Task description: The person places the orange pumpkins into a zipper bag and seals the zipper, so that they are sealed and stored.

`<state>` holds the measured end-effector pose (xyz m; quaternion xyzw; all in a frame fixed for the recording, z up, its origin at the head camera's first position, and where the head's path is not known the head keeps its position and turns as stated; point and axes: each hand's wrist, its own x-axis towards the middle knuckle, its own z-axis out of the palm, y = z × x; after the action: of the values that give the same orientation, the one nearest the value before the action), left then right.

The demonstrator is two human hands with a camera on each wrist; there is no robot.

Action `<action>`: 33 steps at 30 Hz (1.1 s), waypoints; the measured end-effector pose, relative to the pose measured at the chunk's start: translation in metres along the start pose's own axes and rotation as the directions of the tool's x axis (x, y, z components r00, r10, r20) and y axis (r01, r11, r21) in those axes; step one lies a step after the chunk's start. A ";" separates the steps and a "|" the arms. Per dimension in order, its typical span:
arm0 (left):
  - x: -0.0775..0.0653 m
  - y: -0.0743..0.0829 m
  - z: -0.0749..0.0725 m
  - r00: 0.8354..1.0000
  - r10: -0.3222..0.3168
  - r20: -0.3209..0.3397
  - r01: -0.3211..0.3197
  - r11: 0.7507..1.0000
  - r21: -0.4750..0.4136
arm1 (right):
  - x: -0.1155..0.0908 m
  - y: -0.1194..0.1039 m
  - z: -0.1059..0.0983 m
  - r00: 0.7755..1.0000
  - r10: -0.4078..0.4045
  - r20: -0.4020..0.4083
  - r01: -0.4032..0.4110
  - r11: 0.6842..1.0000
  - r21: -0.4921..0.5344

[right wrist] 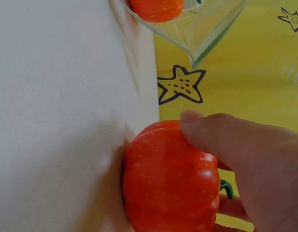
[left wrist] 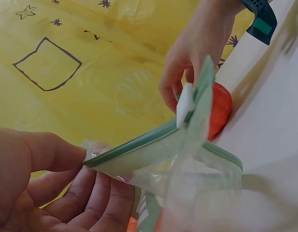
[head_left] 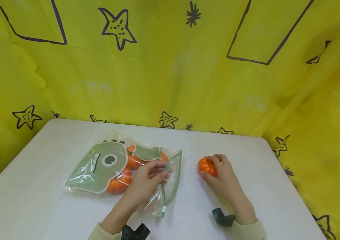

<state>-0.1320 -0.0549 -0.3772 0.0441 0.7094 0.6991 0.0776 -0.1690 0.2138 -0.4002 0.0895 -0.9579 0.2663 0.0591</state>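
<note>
All along the back: a big yellow cloth (head_left: 154,73) hangs down, with dark stars (head_left: 118,28) drawn on it. It bends round on the left and on the right too.
White table (head_left: 31,186): it is flat and has round corners at the back. Its far edge runs along by the yellow cloth.
See-through bag (head_left: 82,176): it lies on the table, over to the left. A green monster with one big round eye is printed on it. Its mouth has green edges and points to the right. The edges are spread apart, so I see a gap.
My left hand (head_left: 147,181): it pinches the green edge of the bag's mouth. My thumb is on one side and my fingers are on the other.
My right hand (head_left: 223,180): it holds one orange pumpkin (head_left: 208,166). My thumb presses the side near me and my fingers curl round the far side.
My sleeves (head_left: 249,230): they are pale and stop near my wrists.
Pumpkins in the bag (head_left: 118,182): they shine orange through the plastic. Some are partly hidden, so I cannot count them all.
The pumpkin I hold: it is right of the bag, near its mouth but not touching it. It is bumpy and shiny, with light specks, and looks to sit on the table.
Dark wrist pieces (head_left: 135,232): one is at each of my wrists.
White slider (left wrist: 185,106): it sits on the green edge, at the end nearest me.
Green stem (right wrist: 227,188): it is curved and pokes out towards my palm.
</note>
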 end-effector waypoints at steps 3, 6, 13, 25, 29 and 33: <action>-0.001 0.000 -0.001 1.000 -0.005 -0.009 0.005 1.000 0.003 | 0.000 -0.003 0.000 1.000 -0.008 -0.018 0.007 1.000 -0.021; 0.000 0.000 0.000 1.000 0.002 -0.008 -0.002 1.000 0.001 | -0.001 -0.003 -0.004 0.999 -0.007 -0.049 0.005 0.999 -0.047; -0.001 -0.001 0.000 1.000 -0.009 -0.003 0.009 1.000 -0.006 | -0.006 0.001 -0.012 0.999 0.035 -0.026 -0.036 0.999 -0.031; -0.001 -0.002 -0.002 1.000 -0.002 0.006 0.002 1.000 -0.016 | -0.010 -0.007 -0.008 1.000 -0.013 0.001 0.013 0.995 -0.100; -0.002 -0.002 -0.002 1.000 0.002 0.001 -0.002 1.000 -0.005 | -0.013 -0.015 -0.008 0.997 -0.071 -0.003 0.070 0.991 -0.110; -0.002 -0.001 -0.001 1.000 0.003 0.001 -0.003 1.000 -0.004 | -0.017 -0.025 -0.008 0.994 -0.109 0.011 0.109 0.988 -0.107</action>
<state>-0.1302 -0.0563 -0.3783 0.0453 0.7079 0.7007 0.0769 -0.1465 0.1988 -0.3836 0.1392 -0.9647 0.2105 0.0761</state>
